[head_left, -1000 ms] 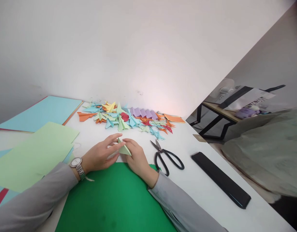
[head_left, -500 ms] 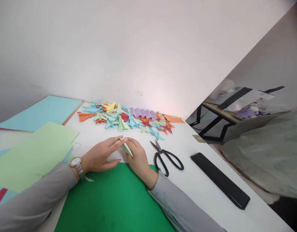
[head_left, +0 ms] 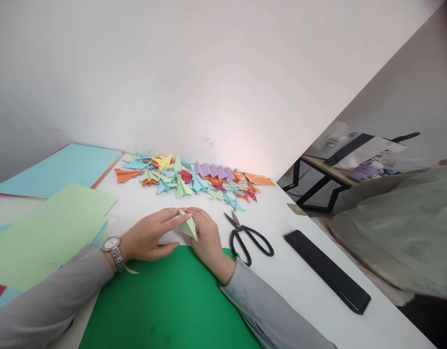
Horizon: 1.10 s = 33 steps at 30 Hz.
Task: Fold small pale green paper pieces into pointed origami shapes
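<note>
A small folded piece of light green paper [head_left: 189, 230] is held upright in my right hand [head_left: 211, 242], whose fingers are closed round its right side. My left hand [head_left: 149, 236] reaches in from the left with fingers stretched out. Its index finger lies across the upper part of the fold, while the thumb stands apart below. Some fingertips are hidden behind the paper. Both hands are just above the far edge of a green sheet [head_left: 165, 295].
Several folded paper pieces [head_left: 183, 186] lie along the wall. Black-handled scissors [head_left: 241, 232] and a long black object [head_left: 327, 271] are to the right. Light green paper [head_left: 52, 232] and a light blue stack [head_left: 63, 169] lie left. Beyond the table edge is a person's clothing [head_left: 398, 228].
The folded paper has turned so that more of its broad face shows. My left index finger has moved slightly over it. The whole view has shifted a little.
</note>
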Each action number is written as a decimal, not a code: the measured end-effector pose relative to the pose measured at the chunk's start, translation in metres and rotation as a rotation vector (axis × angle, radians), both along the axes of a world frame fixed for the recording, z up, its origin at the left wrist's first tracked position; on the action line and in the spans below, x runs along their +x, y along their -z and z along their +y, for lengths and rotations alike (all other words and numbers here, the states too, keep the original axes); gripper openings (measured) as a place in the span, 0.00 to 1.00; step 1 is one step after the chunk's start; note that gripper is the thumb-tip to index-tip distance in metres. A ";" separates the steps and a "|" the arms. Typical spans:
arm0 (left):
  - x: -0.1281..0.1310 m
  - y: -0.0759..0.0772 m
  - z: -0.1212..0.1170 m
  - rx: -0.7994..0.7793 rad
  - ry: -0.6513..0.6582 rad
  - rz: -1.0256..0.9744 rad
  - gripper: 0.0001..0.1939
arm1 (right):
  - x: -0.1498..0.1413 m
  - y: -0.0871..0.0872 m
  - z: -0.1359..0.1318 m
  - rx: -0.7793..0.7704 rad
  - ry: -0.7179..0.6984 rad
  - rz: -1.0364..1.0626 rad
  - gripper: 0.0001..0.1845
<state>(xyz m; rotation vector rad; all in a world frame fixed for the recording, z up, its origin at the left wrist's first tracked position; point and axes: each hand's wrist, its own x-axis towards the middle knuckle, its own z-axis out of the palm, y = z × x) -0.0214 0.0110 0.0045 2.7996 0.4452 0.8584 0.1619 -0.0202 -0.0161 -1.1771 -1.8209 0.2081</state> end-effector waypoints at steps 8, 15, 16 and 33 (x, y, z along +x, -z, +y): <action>-0.002 0.001 0.000 -0.034 -0.021 -0.013 0.32 | 0.000 -0.001 0.001 -0.041 0.008 0.060 0.17; -0.003 0.001 0.001 -0.002 -0.030 -0.075 0.30 | 0.001 0.002 0.003 -0.060 0.024 0.081 0.19; -0.003 0.001 0.001 0.005 -0.037 -0.078 0.30 | 0.001 0.002 0.003 -0.063 0.024 0.079 0.19; -0.002 0.001 0.000 0.051 -0.064 -0.074 0.28 | 0.001 0.004 0.003 -0.086 0.031 0.062 0.18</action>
